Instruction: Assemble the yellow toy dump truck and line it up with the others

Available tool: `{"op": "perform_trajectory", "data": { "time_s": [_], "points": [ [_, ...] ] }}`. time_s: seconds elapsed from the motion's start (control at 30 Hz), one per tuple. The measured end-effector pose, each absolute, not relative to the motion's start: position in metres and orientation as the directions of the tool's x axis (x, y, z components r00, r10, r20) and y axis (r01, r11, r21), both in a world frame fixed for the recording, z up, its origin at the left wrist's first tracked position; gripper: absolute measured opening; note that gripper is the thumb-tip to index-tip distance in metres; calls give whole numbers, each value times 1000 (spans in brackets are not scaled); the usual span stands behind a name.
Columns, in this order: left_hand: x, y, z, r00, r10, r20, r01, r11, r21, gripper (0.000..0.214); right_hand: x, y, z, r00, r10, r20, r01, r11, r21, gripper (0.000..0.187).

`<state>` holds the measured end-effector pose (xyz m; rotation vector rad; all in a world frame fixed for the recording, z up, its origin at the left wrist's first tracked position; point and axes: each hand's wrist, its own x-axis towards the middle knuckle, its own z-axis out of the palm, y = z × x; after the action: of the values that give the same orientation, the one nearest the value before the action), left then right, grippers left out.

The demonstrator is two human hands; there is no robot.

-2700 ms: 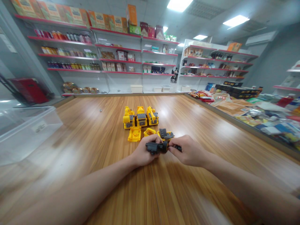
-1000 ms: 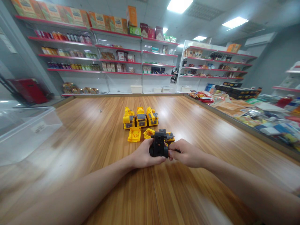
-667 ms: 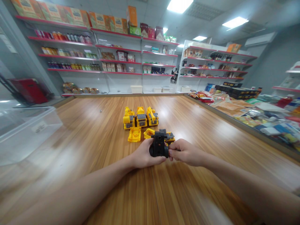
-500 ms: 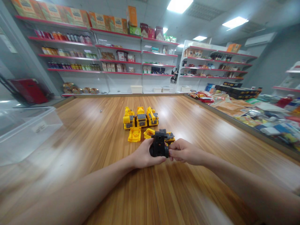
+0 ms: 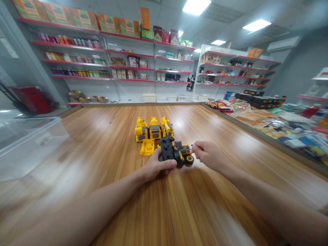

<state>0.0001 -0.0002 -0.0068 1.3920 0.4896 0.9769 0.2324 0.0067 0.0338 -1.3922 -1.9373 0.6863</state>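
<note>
My left hand (image 5: 155, 167) is closed around a black toy truck chassis (image 5: 167, 149), tilted up from the table with its flat, holed face towards me. A black wheel with a yellow hub (image 5: 180, 158) sits at the chassis's right side. Another such wheel (image 5: 189, 160) shows just right of it, near yellow and grey toy parts (image 5: 185, 149). My right hand (image 5: 205, 153) is to the right of these, apart from the chassis, its fingers pinched together; a small dark bit shows at the fingertips, too small to name.
Three yellow toy construction trucks (image 5: 154, 130) stand in a row beyond my hands, with a yellow truck bed piece (image 5: 147, 147) before them. A clear plastic bin (image 5: 30, 143) is at the left. Packaged goods (image 5: 282, 126) lie along the right side. Behind are stocked shelves (image 5: 128, 79).
My right hand has pulled away from the chassis to the right. The left hand has tilted and shifted the chassis left, bringing the yellow-hubbed wheels into sight.
</note>
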Motion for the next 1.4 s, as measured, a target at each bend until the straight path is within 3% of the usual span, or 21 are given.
{"op": "perform_trajectory", "data": {
  "time_s": [0.1,0.27,0.4,0.53,0.67,0.83,1.0,1.13,1.3,1.4],
  "points": [
    [1,3,-11,579,779,238,-328,-45,944,52,236,9,33,-223,919,324,758,373,-535,31],
    [5,0,-7,556,818,143,-253,3,968,39,234,5,36,-383,884,268,825,458,-332,29],
    [7,1,-3,495,853,164,-188,-79,979,38,234,3,34,-452,878,158,835,479,-270,19],
    [9,4,-7,467,866,181,-109,-146,983,42,236,4,29,-406,900,159,873,434,-224,22],
    [10,2,-7,529,836,149,-140,-87,986,48,236,5,29,-420,898,128,870,439,-225,20],
    [12,0,-1,494,851,180,-183,-101,978,35,235,2,34,-436,886,159,866,462,-194,22],
    [10,1,-1,460,866,197,-214,-107,971,30,233,-2,35,-416,901,125,857,434,-278,14],
    [7,0,0,508,849,146,-162,-72,984,38,228,-2,37,-344,924,166,795,381,-472,18],
    [7,-1,4,495,857,142,-137,-84,987,42,222,-3,45,-272,955,119,534,253,-807,35],
    [8,-1,4,510,847,152,-108,-112,988,43,220,-4,45,-284,957,67,380,176,-908,38]
  ]
}}
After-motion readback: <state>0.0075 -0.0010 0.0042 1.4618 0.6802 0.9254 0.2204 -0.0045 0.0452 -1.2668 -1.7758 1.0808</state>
